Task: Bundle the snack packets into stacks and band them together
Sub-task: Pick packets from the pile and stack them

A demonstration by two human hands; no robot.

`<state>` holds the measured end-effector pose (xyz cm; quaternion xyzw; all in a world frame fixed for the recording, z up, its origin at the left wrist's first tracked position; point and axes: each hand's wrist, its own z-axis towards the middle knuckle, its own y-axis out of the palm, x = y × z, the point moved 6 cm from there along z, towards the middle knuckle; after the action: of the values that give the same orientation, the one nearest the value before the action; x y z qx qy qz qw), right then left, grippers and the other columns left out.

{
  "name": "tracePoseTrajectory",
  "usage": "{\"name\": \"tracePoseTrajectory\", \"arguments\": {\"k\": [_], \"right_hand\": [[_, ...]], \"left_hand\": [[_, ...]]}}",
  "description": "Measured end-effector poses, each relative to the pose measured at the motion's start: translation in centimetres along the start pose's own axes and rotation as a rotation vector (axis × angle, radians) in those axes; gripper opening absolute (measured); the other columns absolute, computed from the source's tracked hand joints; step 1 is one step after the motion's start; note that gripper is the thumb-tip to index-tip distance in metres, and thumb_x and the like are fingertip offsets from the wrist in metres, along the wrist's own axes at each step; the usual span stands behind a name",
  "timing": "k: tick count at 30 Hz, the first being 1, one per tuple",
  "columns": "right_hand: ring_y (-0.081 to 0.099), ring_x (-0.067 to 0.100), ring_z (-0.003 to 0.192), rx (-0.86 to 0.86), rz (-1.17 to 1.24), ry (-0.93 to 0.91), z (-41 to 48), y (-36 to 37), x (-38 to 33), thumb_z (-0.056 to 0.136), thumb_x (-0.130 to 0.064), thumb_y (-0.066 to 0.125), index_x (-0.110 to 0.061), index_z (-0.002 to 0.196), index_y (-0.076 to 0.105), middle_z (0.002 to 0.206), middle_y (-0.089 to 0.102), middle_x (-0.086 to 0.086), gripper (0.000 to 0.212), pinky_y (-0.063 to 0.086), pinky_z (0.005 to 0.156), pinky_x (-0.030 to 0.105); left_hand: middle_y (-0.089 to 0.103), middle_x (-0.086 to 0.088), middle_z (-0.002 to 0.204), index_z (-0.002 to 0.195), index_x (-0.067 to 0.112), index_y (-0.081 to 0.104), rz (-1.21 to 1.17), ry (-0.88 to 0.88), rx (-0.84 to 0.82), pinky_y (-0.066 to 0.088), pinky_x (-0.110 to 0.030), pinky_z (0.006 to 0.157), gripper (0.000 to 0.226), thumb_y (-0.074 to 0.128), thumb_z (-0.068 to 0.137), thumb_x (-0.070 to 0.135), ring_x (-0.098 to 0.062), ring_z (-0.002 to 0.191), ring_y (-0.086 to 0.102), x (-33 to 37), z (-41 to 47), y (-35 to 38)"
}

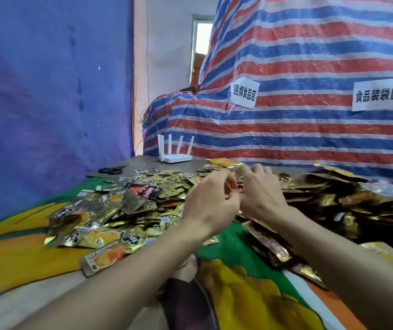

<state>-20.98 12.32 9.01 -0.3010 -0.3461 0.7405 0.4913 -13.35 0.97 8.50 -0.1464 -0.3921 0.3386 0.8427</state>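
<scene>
Snack packets (124, 210) lie heaped beneath the fingers (258, 169)

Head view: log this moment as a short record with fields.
snack packets: loose gold heap on printed cloth
left hand: fingers curled, above the heap, beside the right hand
right hand: fingers curled, above the heap
held item: cannot tell
far edge: scissors, white router
backdrop: striped tarp with two paper signs
</scene>
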Motion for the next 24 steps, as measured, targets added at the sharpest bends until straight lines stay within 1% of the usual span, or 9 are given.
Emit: {"name": "tracePoseTrajectory", "arguments": {"k": [2,5,8,10,11,14,17,20,24], "right_hand": [[0.045,0.033,0.121,-0.118,0.063,-0.018,0.1,3.0,-1.4,0.085,-0.04,0.061,-0.019,0.134,0.05,0.131,0.05,0.013,0.055,0.04,0.099,0.046],[0.039,0.033,0.131,-0.33,0.084,-0.038,0.3,7.8,-2.9,0.083,-0.039,0.066,-0.024,0.146,0.041,0.143,0.042,0.012,0.069,0.037,0.106,0.047],[0.024,0.035,0.146,-0.544,0.176,-0.001,0.7,11.9,-3.7,0.084,-0.051,0.068,-0.031,0.155,0.031,0.159,0.029,0.009,0.082,0.025,0.116,0.055],[0.022,0.036,0.148,-0.642,0.222,0.05,1.1,14.0,-3.9,0.084,-0.062,0.067,-0.032,0.155,0.032,0.161,0.028,0.009,0.085,0.025,0.117,0.056],[0.024,0.037,0.147,-0.65,0.215,0.07,1.3,14.7,-3.9,0.084,-0.066,0.065,-0.031,0.152,0.036,0.159,0.032,0.01,0.082,0.026,0.116,0.056],[0.031,0.036,0.14,-0.532,0.181,0.123,2.4,15.2,-4.2,0.084,-0.062,0.066,-0.027,0.137,0.053,0.145,0.047,0.009,0.065,0.027,0.113,0.054],[0.039,0.036,0.131,-0.49,0.16,0.133,3.1,14.9,-5.1,0.083,-0.049,0.068,-0.024,0.117,0.062,0.128,0.057,0.009,0.042,0.03,0.109,0.052],[0.047,0.035,0.121,-0.508,0.044,0.046,2.9,14.3,-6.4,0.088,-0.041,0.058,-0.019,0.102,0.056,0.117,0.061,0.011,0.025,0.035,0.107,0.052],[0.055,0.034,0.108,-0.472,0.015,0.011,2.0,13.1,-8.2,0.094,-0.045,0.046,-0.015,0.091,0.051,0.111,0.062,0.012,0.031,0.047,0.097,0.049]], "left_hand": [[0.06,0.005,0.101,0.099,0.027,0.057,0.242,-0.043,-0.062,0.05,-0.039,0.085,0.016,0.061,0.084,0.02,-0.02,0.095,0.06,-2.4,1.7,-1.9],[0.054,-0.002,0.125,0.117,0.026,0.053,0.546,-0.276,-0.196,0.041,-0.045,0.101,0.038,0.062,0.082,0.017,-0.024,0.119,0.052,-8.6,2.9,-4.0],[0.029,-0.015,0.156,0.148,0.02,0.032,0.784,-0.543,-0.338,0.022,-0.06,0.117,0.071,0.063,0.084,0.021,-0.037,0.144,0.028,-15.2,2.3,-5.7],[0.017,-0.018,0.162,0.155,0.016,0.018,0.847,-0.665,-0.387,0.018,-0.063,0.118,0.082,0.062,0.086,0.024,-0.041,0.148,0.019,-18.5,1.6,-6.6],[0.019,-0.018,0.161,0.154,0.016,0.02,0.855,-0.691,-0.399,0.02,-0.061,0.118,0.08,0.061,0.086,0.025,-0.041,0.148,0.021,-19.7,1.4,-6.8],[0.042,-0.01,0.151,0.144,0.021,0.037,0.831,-0.674,-0.38,0.034,-0.052,0.112,0.061,0.057,0.087,0.024,-0.035,0.138,0.038,-21.8,1.0,-6.9],[0.057,-0.005,0.136,0.133,0.024,0.047,0.956,-0.507,-0.361,0.042,-0.049,0.105,0.045,0.054,0.089,0.017,-0.031,0.127,0.051,-21.8,1.1,-6.2],[0.06,-0.003,0.136,0.138,0.031,0.048,1.04,-0.387,-0.349,0.039,-0.049,0.104,0.045,0.051,0.096,0.017,-0.03,0.125,0.054,-21.5,1.2,-6.1],[0.066,-0.002,0.125,0.126,0.029,0.059,1.027,-0.304,-0.271,0.033,-0.049,0.107,0.028,0.046,0.102,0.023,-0.028,0.121,0.056,-20.6,1.5,-7.3]]}}
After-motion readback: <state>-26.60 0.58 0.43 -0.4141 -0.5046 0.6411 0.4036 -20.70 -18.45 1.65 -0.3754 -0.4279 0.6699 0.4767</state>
